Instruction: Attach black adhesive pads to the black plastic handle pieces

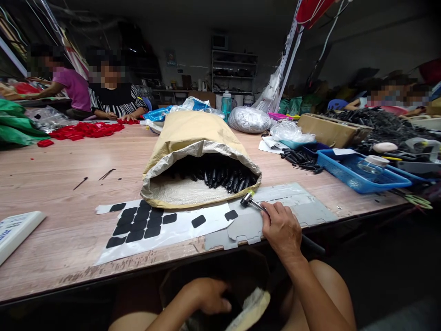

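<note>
My right hand [282, 227] is closed round the handle of a small metal-headed hammer [254, 202], its head over the grey board [296, 202] at the table's front edge. Below the edge, in the shade over my lap, is my left hand [210, 296], beside the pale torn rim of a bag [251, 312]; its fingers are partly in the dark and what they hold, if anything, is hidden. A large paper sack [203, 131] lies open towards me, with black pointed parts [223, 177] inside. White sheet [182, 234] with black rounded squares [134, 225] lies before it.
On the right stand a blue basket [361, 177], black parts [299, 158] and a cardboard box [327, 131]. Red pieces [86, 131] and a green bag [20, 124] lie at the left, a white box [20, 230] nearer. Across the table, people sit working.
</note>
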Motion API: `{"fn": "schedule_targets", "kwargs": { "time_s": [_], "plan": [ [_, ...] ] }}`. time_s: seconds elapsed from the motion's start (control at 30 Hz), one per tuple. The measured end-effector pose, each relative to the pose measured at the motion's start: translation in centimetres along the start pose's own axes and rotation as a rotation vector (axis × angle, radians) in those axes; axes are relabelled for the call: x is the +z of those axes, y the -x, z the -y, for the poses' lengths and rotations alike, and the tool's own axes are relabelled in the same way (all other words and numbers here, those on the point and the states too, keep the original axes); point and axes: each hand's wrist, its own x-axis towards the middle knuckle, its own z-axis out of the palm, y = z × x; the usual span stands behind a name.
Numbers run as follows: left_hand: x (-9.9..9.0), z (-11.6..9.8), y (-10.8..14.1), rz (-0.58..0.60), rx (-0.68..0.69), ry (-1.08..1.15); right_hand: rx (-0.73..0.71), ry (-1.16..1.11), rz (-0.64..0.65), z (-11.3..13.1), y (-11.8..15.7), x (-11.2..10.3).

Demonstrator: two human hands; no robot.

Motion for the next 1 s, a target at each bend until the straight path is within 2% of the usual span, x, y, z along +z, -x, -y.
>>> {"fn": "schedule_targets", "kwargs": {
  "time_s": [0.03, 0.07, 0.1, 0.13, 0.17, 0.2, 0.23, 0.27, 0.3, 0.33, 0.37, 0.4, 0.43, 0.5, 0.63, 0.83, 0.93, 1.0],
  "plan": [
    [-1.3, -1.3, 1.1, 0.091, 0.060, 0.017, 0.000, 0.001, 0.000, 0.0, 0.0, 0.0],
    [-3.0, -2.6, 2.3, 0.189, 0.176, 0.079, 0.001, 0.003, 0.000, 0.0, 0.0, 0.0],
    [-5.0, -3.7, 3.4, 0.210, 0.291, 0.212, 0.002, 0.005, 0.002, 0.0, 0.0, 0.0],
    [-7.3, -4.6, 4.2, 0.188, 0.386, 0.345, 0.002, 0.006, 0.003, 0.0, 0.0, 0.0],
    [-9.7, -5.1, 4.8, 0.103, 0.432, 0.446, 0.001, 0.007, 0.004, 0.0, 0.0, 0.1],
    [-12.1, -5.3, 4.8, -0.049, 0.434, 0.513, 0.001, 0.007, 0.003, 0.0, 0.0, 0.1],
    [-14.5, -5.1, 4.5, -0.255, 0.407, 0.539, -0.002, 0.006, 0.001, 0.0, 0.0, 0.1],
    [-16.7, -4.7, 3.7, -0.523, 0.332, 0.528, -0.004, 0.005, -0.002, 0.0, 0.0, 0.2],
    [-18.6, -4.1, 2.6, -0.811, 0.198, 0.489, -0.006, 0.003, -0.004, 0.0, 0.0, 0.2],
    [-20.3, -3.3, 1.3, -1.032, 0.023, 0.406, -0.007, 0.001, -0.006, -0.1, 0.0, 0.2],
    [-21.6, -2.6, -0.1, -1.157, -0.122, 0.328, -0.008, -0.001, -0.007, -0.1, 0.0, 0.2],
    [-22.5, -1.9, -1.4, -1.227, -0.221, 0.276, -0.008, -0.003, -0.007, -0.1, 0.0, 0.3],
    [-23.2, -1.4, -2.6, -1.251, -0.290, 0.236, -0.009, -0.004, -0.005, -0.1, 0.0, 0.3],
    [-23.7, -0.8, -4.2, -1.243, -0.343, 0.212, -0.005, -0.004, 0.001, -0.1, 0.0, 0.2],
    [-23.7, -0.7, -4.9, -1.212, -0.414, 0.200, 0.003, -0.003, 0.013, -0.1, -0.1, 0.2],
    [-23.4, -1.0, -2.5, -1.148, -0.330, 0.254, 0.006, -0.010, -0.003, 0.0, -0.1, 0.2],
    [-21.7, -1.3, -0.1, -1.110, -0.256, 0.357, 0.009, -0.015, -0.006, 0.0, 0.0, 0.3],
    [-19.9, -1.4, 1.8, -0.994, -0.141, 0.577, 0.007, -0.011, -0.006, 0.0, 0.0, 0.3]
  ]
}}
